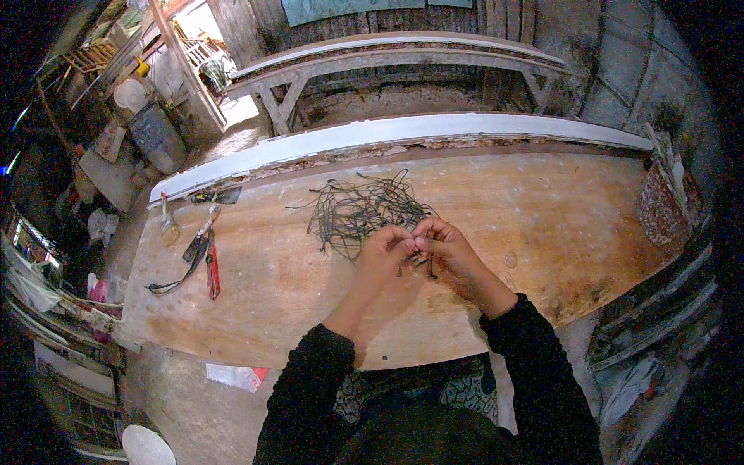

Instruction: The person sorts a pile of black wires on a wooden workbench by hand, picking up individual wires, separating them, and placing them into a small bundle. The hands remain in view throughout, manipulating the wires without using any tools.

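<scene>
On the wooden table lies a loose tangle of thin dark cords (360,205), spread in loops just beyond my hands. My left hand (381,249) and my right hand (448,249) meet fingertip to fingertip at the near edge of the tangle. Both are closed in a pinch on a thin dark cord, most of it hidden by the fingers. A dark strand end shows just below them, over the tabletop. Black sleeves cover both my forearms.
Left on the wooden tabletop (256,310) lie red-handled pliers (212,271), a dark strap (174,285) and a brush (169,229). A long white board (403,130) lines the far edge, with a wooden bench (411,60) behind. A speckled block (659,203) stands at the right end.
</scene>
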`<state>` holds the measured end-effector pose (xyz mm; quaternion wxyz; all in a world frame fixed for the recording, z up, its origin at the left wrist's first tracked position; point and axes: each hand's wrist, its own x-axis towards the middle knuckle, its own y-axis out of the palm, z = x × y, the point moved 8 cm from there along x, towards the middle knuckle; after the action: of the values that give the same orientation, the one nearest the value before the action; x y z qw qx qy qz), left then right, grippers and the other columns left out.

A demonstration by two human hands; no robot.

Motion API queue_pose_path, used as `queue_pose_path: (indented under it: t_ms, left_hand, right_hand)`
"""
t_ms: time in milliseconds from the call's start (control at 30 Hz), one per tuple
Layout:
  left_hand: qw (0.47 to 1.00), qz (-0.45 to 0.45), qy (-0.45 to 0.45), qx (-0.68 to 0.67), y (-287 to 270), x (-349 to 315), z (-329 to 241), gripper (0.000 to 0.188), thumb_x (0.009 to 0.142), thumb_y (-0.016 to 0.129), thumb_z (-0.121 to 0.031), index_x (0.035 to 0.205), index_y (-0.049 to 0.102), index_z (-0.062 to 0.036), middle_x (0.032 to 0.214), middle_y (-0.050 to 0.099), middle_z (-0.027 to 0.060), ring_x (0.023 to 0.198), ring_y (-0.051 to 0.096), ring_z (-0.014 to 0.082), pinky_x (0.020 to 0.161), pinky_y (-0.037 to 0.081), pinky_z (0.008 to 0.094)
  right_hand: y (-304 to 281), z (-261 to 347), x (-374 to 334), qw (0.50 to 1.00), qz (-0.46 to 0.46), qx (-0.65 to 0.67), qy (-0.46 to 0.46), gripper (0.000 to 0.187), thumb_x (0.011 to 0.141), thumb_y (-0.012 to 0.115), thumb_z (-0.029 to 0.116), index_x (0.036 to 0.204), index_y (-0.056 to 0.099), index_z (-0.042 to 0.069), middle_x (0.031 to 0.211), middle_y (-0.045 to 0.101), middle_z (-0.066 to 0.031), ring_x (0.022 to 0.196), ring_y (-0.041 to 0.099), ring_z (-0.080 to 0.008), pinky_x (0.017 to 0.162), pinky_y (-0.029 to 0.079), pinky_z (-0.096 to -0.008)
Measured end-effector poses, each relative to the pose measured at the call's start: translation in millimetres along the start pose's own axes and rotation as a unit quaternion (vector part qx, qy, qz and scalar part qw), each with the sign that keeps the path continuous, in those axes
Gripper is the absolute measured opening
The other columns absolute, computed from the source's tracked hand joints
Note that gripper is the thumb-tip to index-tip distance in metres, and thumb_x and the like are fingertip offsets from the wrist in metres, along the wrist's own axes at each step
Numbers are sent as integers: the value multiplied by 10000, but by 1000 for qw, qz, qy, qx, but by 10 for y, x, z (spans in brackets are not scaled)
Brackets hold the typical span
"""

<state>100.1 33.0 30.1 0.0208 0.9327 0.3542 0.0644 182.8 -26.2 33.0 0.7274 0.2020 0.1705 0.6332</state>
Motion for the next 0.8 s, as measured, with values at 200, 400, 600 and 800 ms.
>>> queue_pose_path:
  t_ms: [200,400,600,800]
  left_hand:
    - [984,101,-46,-141,105,35,58,135,822,554,-222,819,491,-103,799,564,-4,702,540,92,517,459,219]
    - [968,144,-62,-196,175,12,70,205,800,576,-283,851,464,-119,813,562,2,694,549,99,504,467,220]
    - [951,181,-62,-244,198,-66,14,248,781,593,-312,860,454,-121,833,550,12,706,556,116,538,479,224]
    - [943,122,-66,-301,186,-8,-14,263,765,619,-217,939,471,-88,914,556,41,780,570,155,665,479,257]
  right_hand:
    - [166,59,-10,997,43,41,38,100,734,619,85,799,548,61,778,565,-8,665,526,-95,593,434,-206]
    - [56,24,31,993,79,73,49,192,727,628,91,876,509,74,787,556,-16,653,533,-101,584,443,-200]
    - [114,72,7,987,110,112,26,243,737,612,77,904,436,91,727,519,-14,622,525,-114,583,458,-225]
    - [122,104,6,990,65,128,5,201,755,600,103,865,432,107,674,487,5,615,511,-111,578,449,-222]
